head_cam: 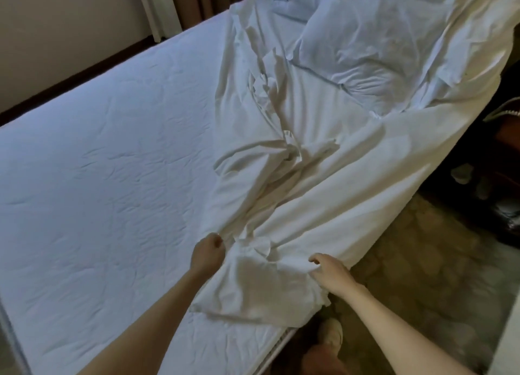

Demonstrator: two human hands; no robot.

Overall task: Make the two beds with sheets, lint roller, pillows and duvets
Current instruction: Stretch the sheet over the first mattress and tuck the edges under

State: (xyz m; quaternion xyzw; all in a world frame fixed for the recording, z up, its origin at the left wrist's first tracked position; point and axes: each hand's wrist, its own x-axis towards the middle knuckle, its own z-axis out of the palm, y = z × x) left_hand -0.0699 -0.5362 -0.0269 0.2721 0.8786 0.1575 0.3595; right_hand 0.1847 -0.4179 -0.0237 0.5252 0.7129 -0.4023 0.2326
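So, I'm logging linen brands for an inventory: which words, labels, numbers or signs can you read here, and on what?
None: no text can be read in this view.
The crumpled white bed sheet, plump white pillow and smooth white mattress cover show no print or tag.
The dark objects beside the bed are too blurred to tell.

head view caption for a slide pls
Left hand and right hand grip a bunched sheet on the mattress, pillow beyond.
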